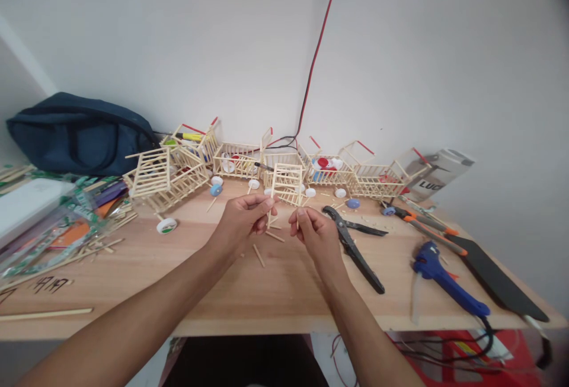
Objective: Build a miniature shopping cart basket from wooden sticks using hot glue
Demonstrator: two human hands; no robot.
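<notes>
Between my two hands a small ladder-like frame of thin wooden sticks is held up above the table. My left hand pinches its left leg between thumb and fingers. The lower end of its right leg is in the closed fingers of my right hand. Behind the frame stands a row of small carts built of the same sticks, such as the cart on the left and the cart on the right. Short stick pieces lie on the tabletop just below my hands.
Black-handled pliers lie right of my right hand. Farther right are a blue glue gun, orange-handled pliers and a dark flat bar. A blue bag and plastic wrappers occupy the left side. Bottle caps serve as wheels.
</notes>
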